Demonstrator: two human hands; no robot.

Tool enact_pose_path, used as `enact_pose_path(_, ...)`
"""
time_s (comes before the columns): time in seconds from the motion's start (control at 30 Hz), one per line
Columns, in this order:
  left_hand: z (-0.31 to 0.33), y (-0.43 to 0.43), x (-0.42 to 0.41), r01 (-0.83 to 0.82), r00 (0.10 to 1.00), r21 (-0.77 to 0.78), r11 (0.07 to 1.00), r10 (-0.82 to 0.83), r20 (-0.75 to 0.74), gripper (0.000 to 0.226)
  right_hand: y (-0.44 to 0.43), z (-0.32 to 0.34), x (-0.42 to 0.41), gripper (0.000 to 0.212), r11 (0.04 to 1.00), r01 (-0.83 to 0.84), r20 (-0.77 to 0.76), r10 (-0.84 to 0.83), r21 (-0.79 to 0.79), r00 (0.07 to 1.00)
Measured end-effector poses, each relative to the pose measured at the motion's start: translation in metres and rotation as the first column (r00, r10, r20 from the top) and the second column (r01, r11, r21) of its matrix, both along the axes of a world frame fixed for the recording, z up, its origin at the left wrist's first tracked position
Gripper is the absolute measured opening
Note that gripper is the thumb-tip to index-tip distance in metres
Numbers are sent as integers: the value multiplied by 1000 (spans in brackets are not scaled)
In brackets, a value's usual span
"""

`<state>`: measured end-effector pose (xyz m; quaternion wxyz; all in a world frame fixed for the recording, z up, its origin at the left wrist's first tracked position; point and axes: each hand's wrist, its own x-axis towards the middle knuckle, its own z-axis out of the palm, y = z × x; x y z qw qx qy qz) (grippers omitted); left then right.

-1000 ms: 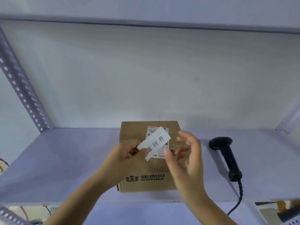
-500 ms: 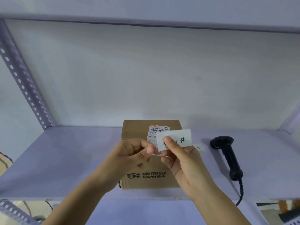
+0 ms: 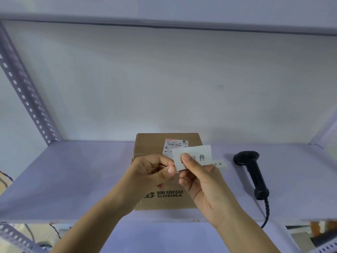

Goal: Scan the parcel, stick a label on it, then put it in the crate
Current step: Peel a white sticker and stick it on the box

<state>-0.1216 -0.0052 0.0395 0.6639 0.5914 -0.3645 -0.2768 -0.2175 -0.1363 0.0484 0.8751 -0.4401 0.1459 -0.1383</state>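
A brown cardboard parcel (image 3: 151,145) printed CONBA lies on the grey shelf (image 3: 73,179), with a white shipping sticker (image 3: 176,145) on its top. Above the parcel I hold a white label (image 3: 198,156) with black characters. My right hand (image 3: 202,183) pinches the label with thumb on its face. My left hand (image 3: 151,172) pinches the label's lower left corner with thumb and forefinger. A black barcode scanner (image 3: 252,172) lies on the shelf to the right of the parcel. No crate is in view.
Another strip of labels (image 3: 219,164) lies on the shelf between the parcel and the scanner. The scanner's coiled cable (image 3: 266,214) hangs over the shelf's front edge. A perforated metal upright (image 3: 25,95) stands at the left, and an upper shelf runs overhead.
The label went from tilted in my left hand to level, now held by both hands. My right hand closed onto it. Both hands have barely moved over the last half second.
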Motion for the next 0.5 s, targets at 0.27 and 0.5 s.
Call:
enact_pose_path(0.27,-5,-4,-2,26,999,-23,999,-25,46,11,-3,-2,-2,33,1000,-13,13,13,17,1000)
enact_pose_path(0.5,-8,-10,-9,21,1000,-88,996,-19,23,16,-1,-4,-2,35,990,-90,21,88,113,996)
